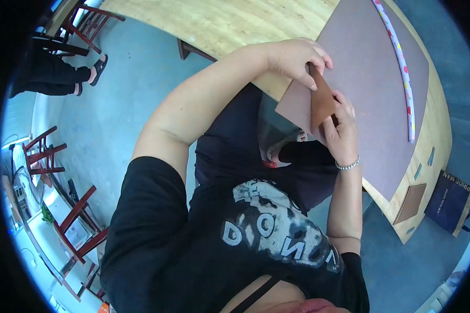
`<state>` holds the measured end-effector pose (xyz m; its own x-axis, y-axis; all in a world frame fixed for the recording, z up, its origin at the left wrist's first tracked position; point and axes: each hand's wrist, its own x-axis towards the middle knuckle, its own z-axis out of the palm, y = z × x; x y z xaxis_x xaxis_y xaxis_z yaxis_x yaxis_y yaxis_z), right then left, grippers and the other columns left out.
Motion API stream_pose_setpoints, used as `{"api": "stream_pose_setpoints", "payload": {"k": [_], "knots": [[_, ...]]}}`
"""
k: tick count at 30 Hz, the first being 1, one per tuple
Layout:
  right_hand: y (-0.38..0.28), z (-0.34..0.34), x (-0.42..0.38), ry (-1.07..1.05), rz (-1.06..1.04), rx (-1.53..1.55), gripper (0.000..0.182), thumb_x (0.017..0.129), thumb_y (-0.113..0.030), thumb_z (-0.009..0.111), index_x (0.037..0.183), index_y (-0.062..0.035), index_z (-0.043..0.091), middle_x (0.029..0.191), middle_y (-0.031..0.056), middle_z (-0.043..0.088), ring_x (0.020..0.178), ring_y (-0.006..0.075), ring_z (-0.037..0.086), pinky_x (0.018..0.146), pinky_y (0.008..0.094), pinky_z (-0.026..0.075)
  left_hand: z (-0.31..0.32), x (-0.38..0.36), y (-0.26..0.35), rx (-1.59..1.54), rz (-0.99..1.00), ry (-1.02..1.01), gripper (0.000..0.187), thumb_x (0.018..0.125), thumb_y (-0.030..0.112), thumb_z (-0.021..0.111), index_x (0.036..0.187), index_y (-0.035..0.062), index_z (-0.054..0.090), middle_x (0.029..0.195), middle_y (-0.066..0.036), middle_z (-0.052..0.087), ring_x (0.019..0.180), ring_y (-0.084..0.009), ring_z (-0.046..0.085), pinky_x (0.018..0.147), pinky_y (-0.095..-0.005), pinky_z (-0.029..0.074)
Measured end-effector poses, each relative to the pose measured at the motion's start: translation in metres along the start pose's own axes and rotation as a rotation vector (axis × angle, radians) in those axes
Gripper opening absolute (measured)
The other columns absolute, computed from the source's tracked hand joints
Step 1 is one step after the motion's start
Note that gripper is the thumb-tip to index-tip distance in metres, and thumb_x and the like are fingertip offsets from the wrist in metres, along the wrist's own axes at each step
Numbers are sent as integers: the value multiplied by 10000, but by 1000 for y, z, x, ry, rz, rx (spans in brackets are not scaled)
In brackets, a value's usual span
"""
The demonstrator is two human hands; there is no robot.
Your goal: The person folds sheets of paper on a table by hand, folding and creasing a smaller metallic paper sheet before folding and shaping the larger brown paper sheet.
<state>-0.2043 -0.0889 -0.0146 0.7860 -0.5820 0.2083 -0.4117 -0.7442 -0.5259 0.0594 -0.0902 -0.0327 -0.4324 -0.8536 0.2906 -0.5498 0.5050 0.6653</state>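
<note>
My left hand (pixel 299 58) pinches the upper end of a brown, leather-like folded piece (pixel 324 100), thumb on the near side and fingers curled over the far side. Lower down, my right hand (pixel 342 130) grips the same piece at its right edge, with a beaded bracelet on that wrist. The piece stands tilted, its layers spread slightly apart at the right. What lies inside the fold is hidden. Beneath both hands is the corner of a large mauve-brown mat (pixel 371 99) on the wooden table (pixel 235 31).
A long white tube with coloured spots (pixel 402 68) lies across the mat. Near the table's right corner are a brown rectangular piece (pixel 411 203) and small blue-green strips (pixel 431 156). A dark bag (pixel 449 202) is beyond. Another person's legs (pixel 52 75) and red-brown stools (pixel 42 156) are at left.
</note>
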Motion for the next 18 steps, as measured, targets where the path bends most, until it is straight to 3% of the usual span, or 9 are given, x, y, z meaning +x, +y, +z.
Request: {"api": "stream_pose_setpoints", "payload": {"k": [2,5,7,8,10,11,14,17,18], "knots": [[5,8,-6,28,-10,-32,342,883,-58,596,1220,-5,618,1359,206,552,1243,390,527,1062,426,411,0,-3,-1,-41,3,-12,141,792,184,760,846,62,714,1287,-75,632,1162,-264,560,968,-377,461],[-8,17,-11,258,445,380,309,972,-5,498,1267,16,587,1357,187,559,1244,262,551,1068,369,415,6,-7,-4,-73,36,43,120,782,170,764,836,70,724,1194,-80,674,1109,-255,589,926,-372,484],[-22,20,-16,502,196,349,325,989,-18,481,1305,37,528,1350,207,543,1252,248,540,1068,370,419,10,-6,-5,-67,68,119,105,785,162,760,833,74,729,1126,-84,701,1071,-252,609,901,-370,495],[-23,25,-17,565,106,419,368,958,-9,536,1320,38,485,1360,239,512,1250,299,541,1074,402,416,11,-4,-6,-155,-22,84,93,796,158,750,844,81,730,1055,-83,715,1031,-252,624,886,-371,496],[-24,24,-17,531,-106,153,351,910,-30,621,1245,28,535,1383,258,484,1261,360,528,1073,427,413,12,-3,-4,-251,-115,56,81,807,154,739,854,89,732,984,-83,730,992,-252,639,871,-372,497],[-47,14,-10,392,-71,-96,363,836,-84,730,1163,-1,596,1399,282,461,1275,423,501,1073,461,406,12,-3,-1,-187,-137,90,85,820,152,727,874,86,724,959,-82,732,969,-252,646,855,-374,497],[-47,28,0,278,-5,-186,392,724,-190,848,1045,-72,657,1487,291,362,1336,453,427,1081,526,366,11,-3,7,-159,-168,132,90,847,147,698,907,80,695,918,-77,731,931,-253,650,838,-378,494],[-47,29,1,222,54,-359,415,701,-243,866,1020,-84,653,1509,271,347,1367,453,391,1100,561,312,13,-4,9,-219,-186,183,79,866,138,669,915,77,658,894,-70,722,903,-261,644,835,-382,492],[-47,29,1,185,112,-338,403,689,-262,868,983,-92,652,1499,250,381,1382,437,378,1103,617,254,15,-5,9,-245,-194,218,66,870,129,658,911,80,642,885,-65,716,890,-267,641,834,-382,493]]}}
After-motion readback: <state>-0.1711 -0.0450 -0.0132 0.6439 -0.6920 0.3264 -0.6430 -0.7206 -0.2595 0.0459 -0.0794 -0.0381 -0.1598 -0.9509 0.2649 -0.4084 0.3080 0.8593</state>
